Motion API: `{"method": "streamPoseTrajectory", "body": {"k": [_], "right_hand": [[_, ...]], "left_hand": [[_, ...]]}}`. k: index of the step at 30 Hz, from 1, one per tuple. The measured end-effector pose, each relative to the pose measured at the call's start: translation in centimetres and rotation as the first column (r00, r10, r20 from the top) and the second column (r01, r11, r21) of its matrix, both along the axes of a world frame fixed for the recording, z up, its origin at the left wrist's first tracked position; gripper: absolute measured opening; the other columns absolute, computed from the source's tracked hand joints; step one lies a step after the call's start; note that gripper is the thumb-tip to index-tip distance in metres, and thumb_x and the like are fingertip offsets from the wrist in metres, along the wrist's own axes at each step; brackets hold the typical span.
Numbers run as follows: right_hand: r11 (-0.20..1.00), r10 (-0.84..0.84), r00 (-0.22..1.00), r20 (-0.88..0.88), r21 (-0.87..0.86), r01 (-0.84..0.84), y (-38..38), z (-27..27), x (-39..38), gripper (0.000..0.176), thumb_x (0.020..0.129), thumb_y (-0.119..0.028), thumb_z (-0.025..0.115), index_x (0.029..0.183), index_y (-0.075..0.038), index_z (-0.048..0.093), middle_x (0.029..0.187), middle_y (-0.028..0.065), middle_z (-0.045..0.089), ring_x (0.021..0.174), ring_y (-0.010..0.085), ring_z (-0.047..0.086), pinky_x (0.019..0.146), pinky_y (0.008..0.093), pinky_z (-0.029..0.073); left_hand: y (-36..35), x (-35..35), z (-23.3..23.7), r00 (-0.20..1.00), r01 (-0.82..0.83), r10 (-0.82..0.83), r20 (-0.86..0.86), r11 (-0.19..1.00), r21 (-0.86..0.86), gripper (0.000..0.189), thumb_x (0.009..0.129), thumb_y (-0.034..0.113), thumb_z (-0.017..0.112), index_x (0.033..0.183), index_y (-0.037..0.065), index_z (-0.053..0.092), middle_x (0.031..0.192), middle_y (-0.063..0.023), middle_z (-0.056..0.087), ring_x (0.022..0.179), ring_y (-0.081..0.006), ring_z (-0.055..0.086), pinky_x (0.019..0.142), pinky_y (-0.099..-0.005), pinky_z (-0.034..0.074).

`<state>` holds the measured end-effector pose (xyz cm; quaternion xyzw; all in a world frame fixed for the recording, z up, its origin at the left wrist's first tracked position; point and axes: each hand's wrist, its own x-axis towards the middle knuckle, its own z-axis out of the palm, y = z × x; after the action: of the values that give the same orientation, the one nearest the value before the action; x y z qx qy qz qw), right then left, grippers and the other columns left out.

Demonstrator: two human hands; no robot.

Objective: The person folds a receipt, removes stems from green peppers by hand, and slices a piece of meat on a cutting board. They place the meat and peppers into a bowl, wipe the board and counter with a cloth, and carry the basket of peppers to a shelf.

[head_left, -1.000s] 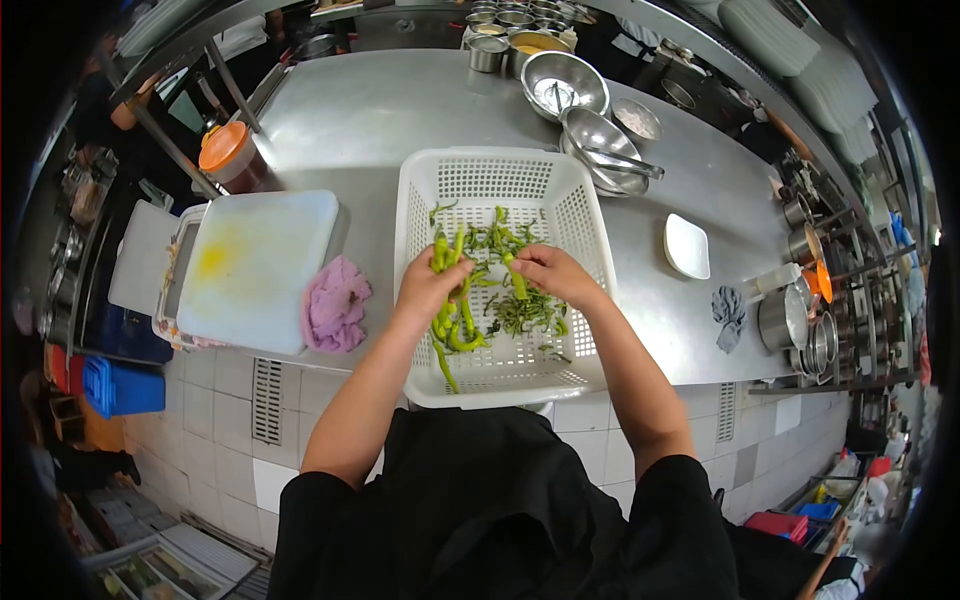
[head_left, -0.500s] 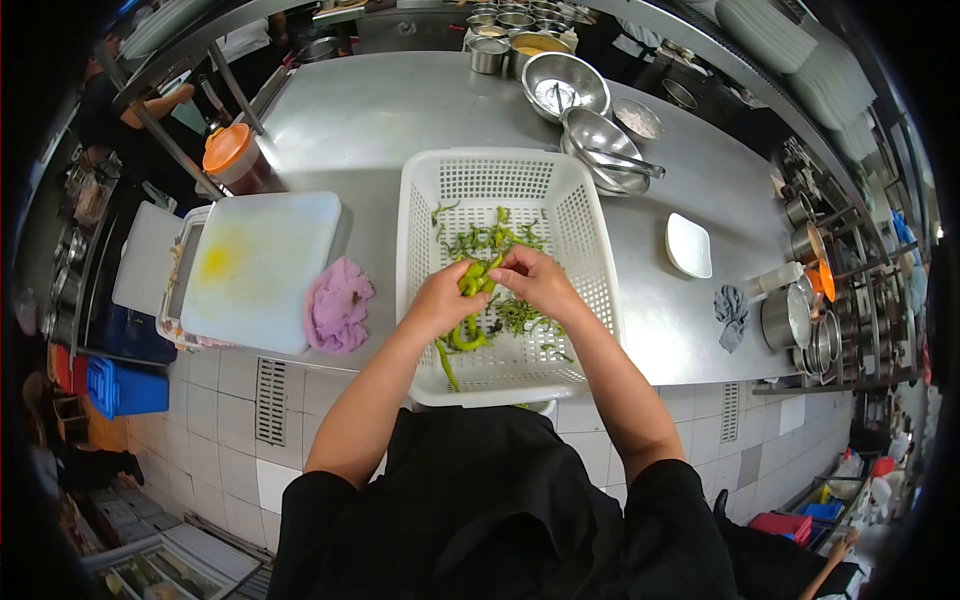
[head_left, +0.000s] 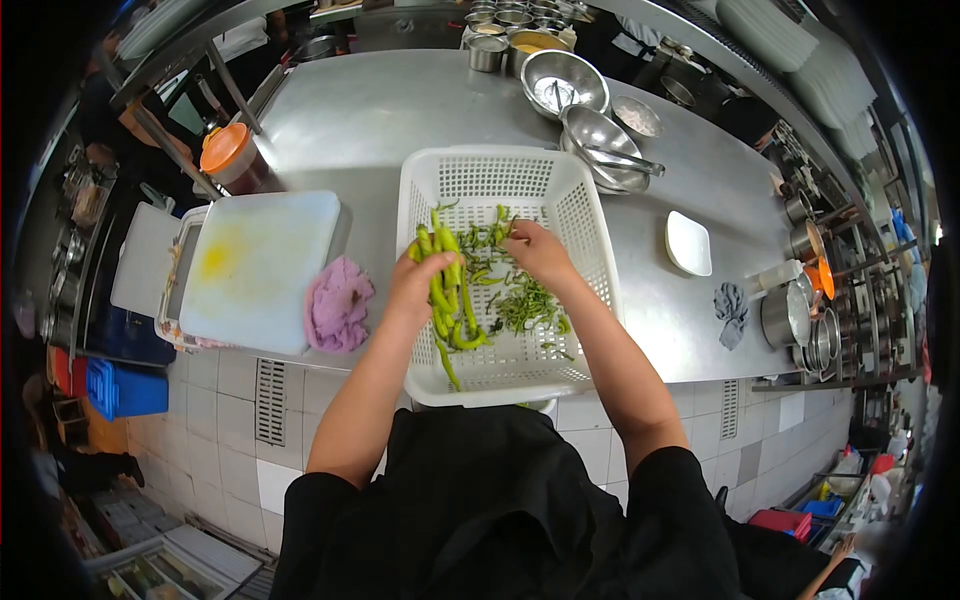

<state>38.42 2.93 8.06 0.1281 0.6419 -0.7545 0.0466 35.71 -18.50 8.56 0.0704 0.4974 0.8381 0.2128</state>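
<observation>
A white perforated plastic basket (head_left: 590, 345) holds green chili peppers and a scatter of cut-off green stems (head_left: 528, 305). My left hand (head_left: 408, 285) is closed round several long green chili peppers (head_left: 446, 245), over the basket's left side. More peppers lie just below it, one curled (head_left: 466, 340). Toward the middle of the basket, my right hand (head_left: 540, 250) has its fingers bent together at the edge of the far stems and small peppers (head_left: 490, 235). What its fingertips hold, if anything, is hidden.
Left of the basket are a stained white cutting board (head_left: 262, 265), a purple cloth (head_left: 340, 305) and an orange-lidded tub (head_left: 232, 158). Steel bowls (head_left: 605, 145) stand behind right. A white dish (head_left: 688, 245) and grey cloth (head_left: 731, 318) lie on the right.
My hands have moved apart. The left has gone left with the peppers, now spread upright in its grip. The right has left them and moved slightly away from me toward the stems.
</observation>
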Motion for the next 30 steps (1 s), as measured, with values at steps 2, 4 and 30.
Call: {"method": "streamPoseTrajectory", "body": {"k": [2, 4, 30], "right_hand": [[0.118, 0.084, 0.968, -0.237, 0.967, 0.227, -0.1, -2.0, 0.0, 0.029, 0.085, -0.015, 0.059, 0.113, -0.007, 0.059, 0.105, 0.0124, 0.062, 0.092, 0.0279, 0.06, 0.08, 0.0376, 0.051], [0.162, 0.248, 0.963, -0.106, 0.985, 0.067, -0.5, -3.4, -0.2, 0.032, 0.083, -0.013, 0.058, 0.114, -0.006, 0.058, 0.109, 0.0139, 0.06, 0.097, 0.0309, 0.058, 0.085, 0.0394, 0.049], [0.978, 0.038, 0.998, -0.045, 0.208, -0.028, -6.9, 3.7, 0.0, 0.023, 0.09, -0.02, 0.061, 0.083, 0.002, 0.058, 0.068, 0.0068, 0.06, 0.051, 0.0126, 0.058, 0.045, 0.0257, 0.049]], "left_hand": [[-0.7, -0.6, 0.0, 0.987, -0.005, -0.006, 0.163, 0.998, 0.07, 0.028, 0.081, 0.013, 0.063, 0.106, 0.004, 0.056, 0.088, -0.0062, 0.062, 0.074, -0.0164, 0.059, 0.061, -0.0297, 0.049], [-0.7, -0.7, 0.0, 0.984, -0.013, -0.006, 0.18, 0.995, 0.103, 0.027, 0.081, 0.015, 0.062, 0.106, 0.004, 0.055, 0.086, -0.0063, 0.061, 0.071, -0.0161, 0.058, 0.057, -0.0295, 0.047], [0.7, -0.4, -0.2, 0.985, 0.154, -0.16, 0.059, 0.984, 0.091, 0.025, 0.089, 0.024, 0.064, 0.106, 0.007, 0.058, 0.089, -0.0024, 0.061, 0.072, -0.0115, 0.057, 0.058, -0.0259, 0.046]]}}
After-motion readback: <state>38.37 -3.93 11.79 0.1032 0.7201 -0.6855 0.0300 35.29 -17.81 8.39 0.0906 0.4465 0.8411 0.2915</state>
